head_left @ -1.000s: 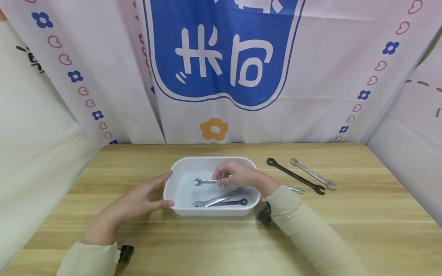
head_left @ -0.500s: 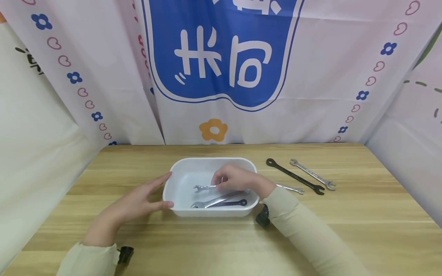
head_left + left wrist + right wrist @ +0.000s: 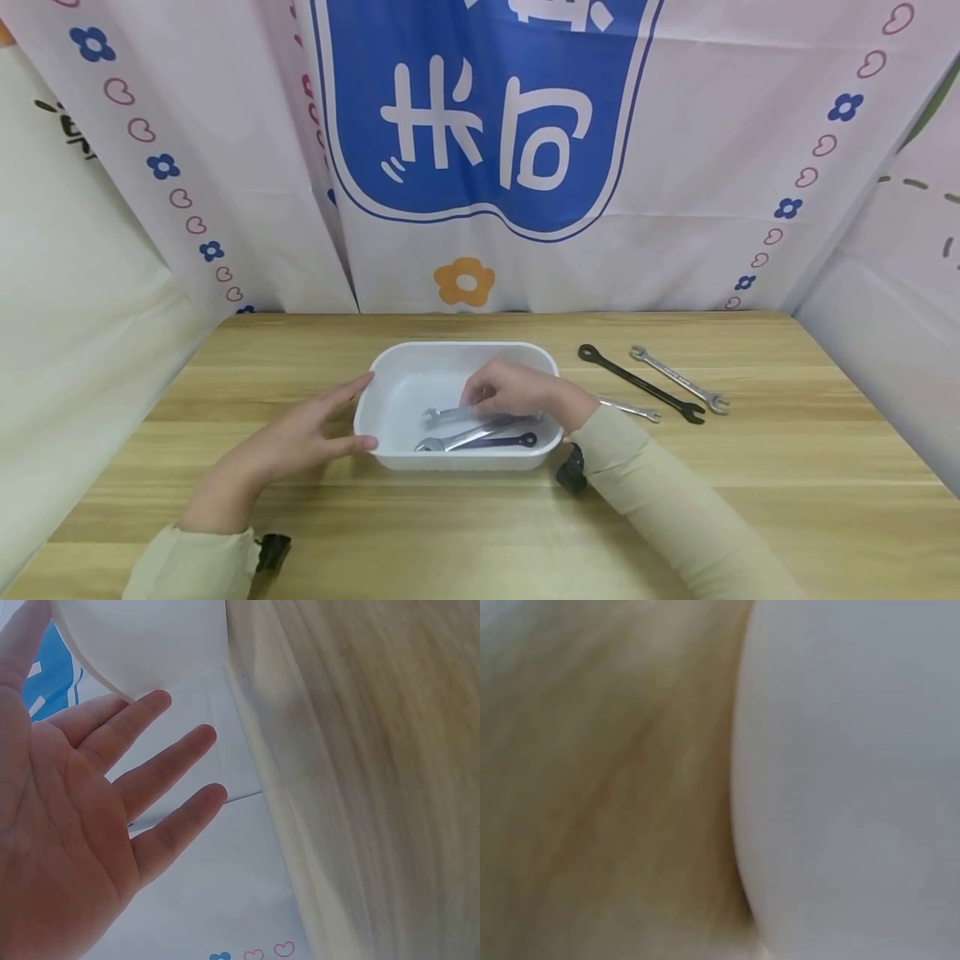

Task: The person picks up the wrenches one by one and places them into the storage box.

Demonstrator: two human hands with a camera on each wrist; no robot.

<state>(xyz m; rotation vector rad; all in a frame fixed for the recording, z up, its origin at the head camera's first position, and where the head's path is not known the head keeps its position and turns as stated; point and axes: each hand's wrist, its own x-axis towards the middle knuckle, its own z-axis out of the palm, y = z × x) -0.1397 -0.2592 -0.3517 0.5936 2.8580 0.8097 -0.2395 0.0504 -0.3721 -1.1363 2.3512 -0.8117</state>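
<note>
In the head view, a white plastic bin (image 3: 405, 367) stands on the wooden table. My left hand (image 3: 300, 437) rests against its left end, thumb and fingertips at the rim; the left wrist view shows the fingers (image 3: 169, 769) spread and fairly straight. My right hand (image 3: 513, 390) reaches into the bin over its right side and pinches a small silver wrench (image 3: 446, 414), whose open-end jaw points left. The rest of that wrench is hidden behind the fingers. Below it in the bin lie a larger silver wrench (image 3: 457, 439) and a dark wrench (image 3: 502, 441).
Right of the bin on the table (image 3: 480, 533) lie a black wrench (image 3: 641, 382), a silver wrench (image 3: 678, 379) and a smaller silver wrench (image 3: 628, 409), partly hidden by the right wrist. A printed cloth (image 3: 637, 275) hangs along the back edge.
My right hand has lowered the small wrench toward the bin's floor, close to the larger silver wrench. The left hand has stayed at the bin's end.
</note>
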